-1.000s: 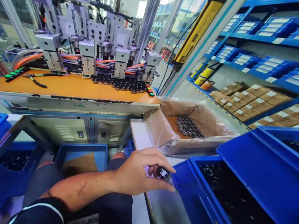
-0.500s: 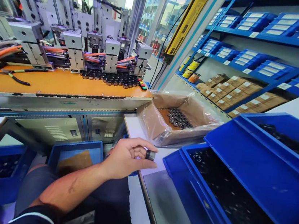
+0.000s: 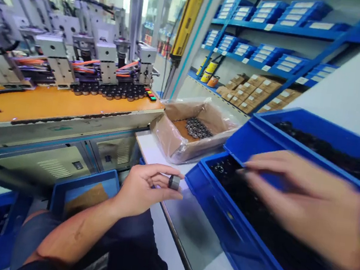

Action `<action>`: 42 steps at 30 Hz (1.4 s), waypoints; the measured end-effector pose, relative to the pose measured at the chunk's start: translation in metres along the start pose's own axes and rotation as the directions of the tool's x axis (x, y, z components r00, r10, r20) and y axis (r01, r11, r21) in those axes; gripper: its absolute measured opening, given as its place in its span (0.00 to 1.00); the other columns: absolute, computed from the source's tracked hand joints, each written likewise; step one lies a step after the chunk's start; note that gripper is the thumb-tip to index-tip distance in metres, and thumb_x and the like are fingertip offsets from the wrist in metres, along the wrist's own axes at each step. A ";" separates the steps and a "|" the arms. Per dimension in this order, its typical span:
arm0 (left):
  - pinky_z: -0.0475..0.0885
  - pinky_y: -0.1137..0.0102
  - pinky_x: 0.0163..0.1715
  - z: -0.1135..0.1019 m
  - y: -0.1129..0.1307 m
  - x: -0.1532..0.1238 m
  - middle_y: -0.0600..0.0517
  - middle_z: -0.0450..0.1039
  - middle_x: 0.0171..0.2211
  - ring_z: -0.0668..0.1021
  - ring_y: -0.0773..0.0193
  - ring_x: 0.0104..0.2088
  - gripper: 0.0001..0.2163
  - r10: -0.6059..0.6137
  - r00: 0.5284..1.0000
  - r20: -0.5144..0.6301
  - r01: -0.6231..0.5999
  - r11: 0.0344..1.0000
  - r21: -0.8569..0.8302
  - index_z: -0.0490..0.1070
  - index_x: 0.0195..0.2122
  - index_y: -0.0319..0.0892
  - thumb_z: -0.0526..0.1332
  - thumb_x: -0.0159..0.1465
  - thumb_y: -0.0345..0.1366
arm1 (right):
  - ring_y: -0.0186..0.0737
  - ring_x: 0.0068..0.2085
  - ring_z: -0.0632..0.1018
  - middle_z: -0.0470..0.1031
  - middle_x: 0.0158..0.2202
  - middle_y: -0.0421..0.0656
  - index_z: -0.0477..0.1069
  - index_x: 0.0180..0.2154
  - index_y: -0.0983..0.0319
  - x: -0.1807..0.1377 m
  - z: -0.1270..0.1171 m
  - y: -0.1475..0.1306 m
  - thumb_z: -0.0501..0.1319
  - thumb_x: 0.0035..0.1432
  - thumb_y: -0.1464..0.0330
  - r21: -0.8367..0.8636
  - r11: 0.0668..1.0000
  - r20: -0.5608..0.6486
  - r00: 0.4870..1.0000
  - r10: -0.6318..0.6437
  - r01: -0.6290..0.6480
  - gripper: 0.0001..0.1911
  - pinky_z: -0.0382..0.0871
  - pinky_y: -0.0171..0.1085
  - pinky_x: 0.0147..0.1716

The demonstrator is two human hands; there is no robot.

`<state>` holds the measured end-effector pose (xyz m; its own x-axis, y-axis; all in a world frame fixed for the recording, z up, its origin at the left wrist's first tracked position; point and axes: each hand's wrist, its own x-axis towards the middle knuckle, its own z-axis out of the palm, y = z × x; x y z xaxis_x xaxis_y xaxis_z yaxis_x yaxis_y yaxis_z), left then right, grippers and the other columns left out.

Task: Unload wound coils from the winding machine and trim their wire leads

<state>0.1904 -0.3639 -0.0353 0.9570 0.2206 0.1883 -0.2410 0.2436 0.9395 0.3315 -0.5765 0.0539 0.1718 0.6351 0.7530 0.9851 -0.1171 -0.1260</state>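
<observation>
My left hand (image 3: pixel 145 190) is closed around a short black and silver-grey cylinder (image 3: pixel 174 182), pinched between thumb and fingers above the white bench. Blurred by motion, my right hand (image 3: pixel 303 202) hovers over the near blue bin (image 3: pixel 225 219), its thumb and fingertips pressed together. A small dark thing (image 3: pixel 243 171) shows at those fingertips, too smeared to name. Small black parts (image 3: pixel 256 210) fill the bin beneath.
A second blue bin (image 3: pixel 334 132) with black parts stands behind. Farther back is a plastic-lined carton (image 3: pixel 169 140) holding small metallic parts (image 3: pixel 197 128). At left, a machine with clamps (image 3: pixel 106 56) stands over an orange worktop (image 3: pixel 48 108) with rows of black cylinders (image 3: pixel 116 92).
My right hand has come into view from the right, over the near bin. The whole view has turned to the right. My left hand still holds the cylinder.
</observation>
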 end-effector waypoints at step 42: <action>0.80 0.73 0.38 0.031 -0.007 0.000 0.47 0.82 0.37 0.83 0.64 0.36 0.17 0.516 0.846 0.133 -0.517 0.736 0.437 0.80 0.41 0.42 0.76 0.50 0.30 | 0.41 0.41 0.80 0.77 0.39 0.48 0.68 0.51 0.62 -0.052 0.054 -0.038 0.61 0.60 0.79 0.141 0.988 -0.039 0.997 -0.061 0.066 0.18 0.80 0.40 0.38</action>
<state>0.1971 -0.3945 -0.0327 0.7068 0.1870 0.6823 -0.6021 -0.3473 0.7189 0.2860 -0.5634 -0.0152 0.1110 0.6109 0.7839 0.9855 0.0340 -0.1660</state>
